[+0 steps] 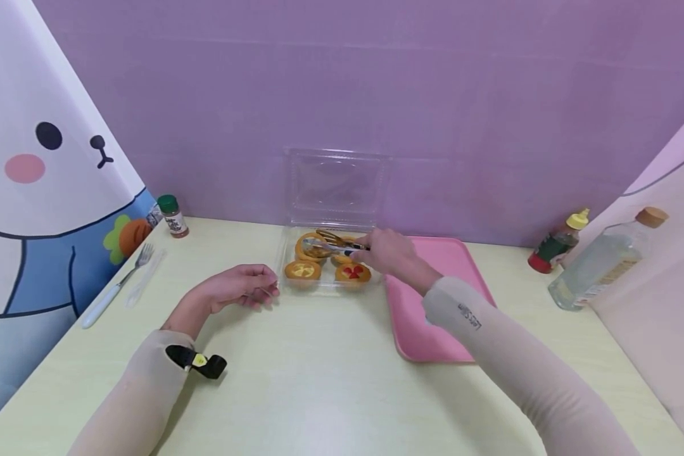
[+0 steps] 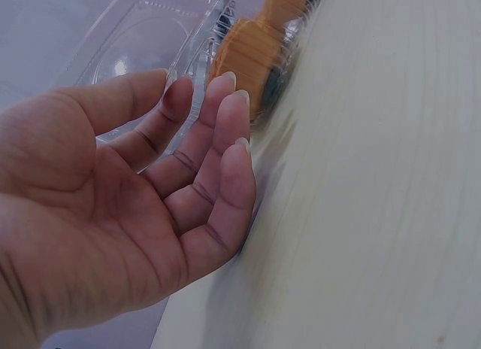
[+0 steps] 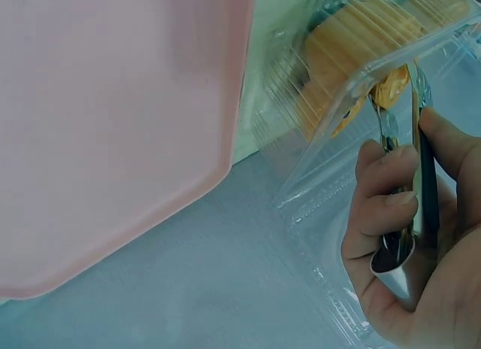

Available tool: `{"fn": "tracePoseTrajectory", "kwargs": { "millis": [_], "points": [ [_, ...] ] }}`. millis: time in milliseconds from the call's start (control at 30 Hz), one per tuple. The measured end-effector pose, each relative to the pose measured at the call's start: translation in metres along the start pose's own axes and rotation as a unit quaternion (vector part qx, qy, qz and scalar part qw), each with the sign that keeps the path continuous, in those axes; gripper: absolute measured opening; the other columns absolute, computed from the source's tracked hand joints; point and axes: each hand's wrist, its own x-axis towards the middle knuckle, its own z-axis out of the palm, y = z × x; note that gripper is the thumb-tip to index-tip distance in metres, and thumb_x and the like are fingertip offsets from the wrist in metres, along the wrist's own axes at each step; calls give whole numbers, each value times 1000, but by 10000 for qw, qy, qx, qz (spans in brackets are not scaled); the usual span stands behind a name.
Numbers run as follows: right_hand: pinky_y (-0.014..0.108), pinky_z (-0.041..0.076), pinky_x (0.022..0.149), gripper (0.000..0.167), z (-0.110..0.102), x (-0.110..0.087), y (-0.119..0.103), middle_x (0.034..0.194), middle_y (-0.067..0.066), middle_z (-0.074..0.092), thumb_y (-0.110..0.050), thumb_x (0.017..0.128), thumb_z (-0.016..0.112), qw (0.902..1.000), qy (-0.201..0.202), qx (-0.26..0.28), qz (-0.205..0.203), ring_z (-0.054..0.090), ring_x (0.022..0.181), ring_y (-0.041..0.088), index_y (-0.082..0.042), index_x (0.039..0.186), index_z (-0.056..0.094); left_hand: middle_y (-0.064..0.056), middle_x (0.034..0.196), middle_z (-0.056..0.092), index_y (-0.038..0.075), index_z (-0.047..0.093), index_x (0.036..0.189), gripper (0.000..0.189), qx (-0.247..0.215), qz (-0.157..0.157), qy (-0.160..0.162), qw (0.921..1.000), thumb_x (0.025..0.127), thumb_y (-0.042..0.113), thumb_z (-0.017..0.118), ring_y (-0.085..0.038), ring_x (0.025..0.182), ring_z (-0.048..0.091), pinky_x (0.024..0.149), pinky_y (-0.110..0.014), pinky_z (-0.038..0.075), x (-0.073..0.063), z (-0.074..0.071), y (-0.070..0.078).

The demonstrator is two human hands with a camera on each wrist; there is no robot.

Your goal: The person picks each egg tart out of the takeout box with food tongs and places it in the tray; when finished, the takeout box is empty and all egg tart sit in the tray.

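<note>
Head view: the right hand [image 1: 390,252] grips slim, shiny metal tongs [image 3: 425,185], partly hiding the rear round tarts [image 1: 310,256] inside an open, ridged clear-plastic clamshell [image 1: 337,190]. At its rim the left hand [image 1: 236,286] pinches thumb-to-forefinger, contact faint. The right sleeve [image 1: 490,329] covers some smooth pink tray [image 1: 447,253].

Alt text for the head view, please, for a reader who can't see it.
A person's right hand holds tongs over small tarts in an open clear container; the left hand is at its left edge. A pink tray lies right of the container, partly behind the right forearm.
</note>
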Motion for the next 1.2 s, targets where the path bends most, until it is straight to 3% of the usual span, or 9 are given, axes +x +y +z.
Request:
{"fn": "tracePoseTrajectory", "kwargs": {
  "millis": [733,833,900,1000,1067,1200],
  "points": [
    [23,19,39,51,5,-4,10,54,-3,42,-51,96,62,9992,299,262,108,21,43,8,-24,139,61,-4,106,67,3,57,114,29,-40,37,-5,10000,105,30,53,-17,92,66,80,-31,58,2,1,1],
    [23,20,40,50,4,-4,12,64,3,57,-51,95,63,9988,350,319,106,22,45,8,-25,138,61,-4,106,67,1,56,116,31,-35,35,-2,10000,105,30,53,-17,92,66,80,-31,58,2,1,0],
    [24,21,41,49,2,-5,13,83,8,68,-51,95,63,9986,408,325,86,26,47,9,-25,136,63,-4,107,67,0,55,117,33,-35,27,4,10000,105,30,53,-17,92,66,80,-31,58,2,0,0],
    [24,23,41,49,1,-6,15,105,10,73,-51,95,63,9982,486,352,52,30,49,10,-23,136,64,-4,107,67,-2,54,119,35,-24,16,9,10000,105,30,53,-17,93,66,80,-31,58,1,0,0],
    [24,22,41,48,0,-7,16,98,10,73,-50,95,63,9978,527,407,42,30,49,9,-23,135,64,-5,107,67,-2,54,118,35,-24,7,20,10000,105,30,53,-17,93,66,80,-31,58,1,0,0],
    [23,20,40,46,-2,-7,18,66,3,59,-50,95,64,9966,624,537,0,24,46,8,-23,133,66,-5,107,67,-1,55,117,33,-14,-4,37,10000,105,30,53,-18,93,66,80,-32,58,0,1,0]
  ]
}}
